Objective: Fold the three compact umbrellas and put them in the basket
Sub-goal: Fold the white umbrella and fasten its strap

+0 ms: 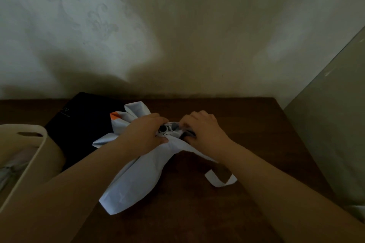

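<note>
A pale blue-white compact umbrella (136, 179) lies collapsed on the brown table (246, 124), its loose canopy fanning toward me and to the left. My left hand (144, 134) grips the bunched canopy near the umbrella's dark tip. My right hand (205, 132) holds the fabric and ribs on the other side of that tip. The closing strap (219, 180) trails loose on the table to the right. A black umbrella (79, 126) lies behind, at the left. The beige basket (29, 156) stands at the left edge, with pale fabric inside it.
An orange patch (114, 115) shows between the black umbrella and the pale canopy. A patterned wall rises right behind the table. A greyish panel (331, 124) leans along the right side.
</note>
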Available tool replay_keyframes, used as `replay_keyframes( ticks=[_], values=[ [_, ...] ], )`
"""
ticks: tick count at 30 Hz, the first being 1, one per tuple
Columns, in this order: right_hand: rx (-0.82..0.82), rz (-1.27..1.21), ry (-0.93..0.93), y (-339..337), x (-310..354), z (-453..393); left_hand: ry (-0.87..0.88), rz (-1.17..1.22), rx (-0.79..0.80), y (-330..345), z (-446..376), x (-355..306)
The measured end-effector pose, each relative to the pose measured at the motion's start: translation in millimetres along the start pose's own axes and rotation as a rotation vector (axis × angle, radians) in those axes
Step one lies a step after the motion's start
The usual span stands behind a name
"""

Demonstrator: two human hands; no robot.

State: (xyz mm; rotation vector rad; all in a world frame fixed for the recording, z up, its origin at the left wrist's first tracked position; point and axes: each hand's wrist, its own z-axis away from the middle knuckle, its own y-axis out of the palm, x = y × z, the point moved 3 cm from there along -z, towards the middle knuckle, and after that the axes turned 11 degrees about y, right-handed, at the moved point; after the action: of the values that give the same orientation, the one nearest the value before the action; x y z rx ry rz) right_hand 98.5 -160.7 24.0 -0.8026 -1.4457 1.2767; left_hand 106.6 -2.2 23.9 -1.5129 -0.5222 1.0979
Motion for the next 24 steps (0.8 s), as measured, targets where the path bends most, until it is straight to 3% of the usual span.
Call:
replay_keyframes(
  ticks=[4,8,10,12,16,20,24],
  values=[
    [0.106,0.162,0.014,5.5,4.5,-8.0,0.025,-0.036,0.016,0.9,-2.4,-6.0],
    [0.079,0.338,-0.039,-4.0,7.3,-10.9,0.007,-0.047,0.044,-0.6,-5.3,-5.7],
    [0.178,0.384,-0.021,-7.2,1.4,-7.9,0.006,-0.045,0.043,1.2,-5.1,-4.5],
    [0.275,0.386,0.048,-7.7,-7.7,-1.3,0.017,-0.044,0.051,5.6,-5.2,-7.6],
    [0.253,0.336,0.071,-3.8,-17.4,8.8,0.064,-0.081,0.044,7.7,-13.1,-14.4],
    [0.320,0.035,0.134,1.6,-21.1,11.8,0.077,-0.134,0.039,-0.1,-12.9,-12.4],
    [0.383,0.126,0.130,12.2,-18.0,10.0,0.093,-0.153,0.065,-1.5,-12.7,-13.2]
  ],
)
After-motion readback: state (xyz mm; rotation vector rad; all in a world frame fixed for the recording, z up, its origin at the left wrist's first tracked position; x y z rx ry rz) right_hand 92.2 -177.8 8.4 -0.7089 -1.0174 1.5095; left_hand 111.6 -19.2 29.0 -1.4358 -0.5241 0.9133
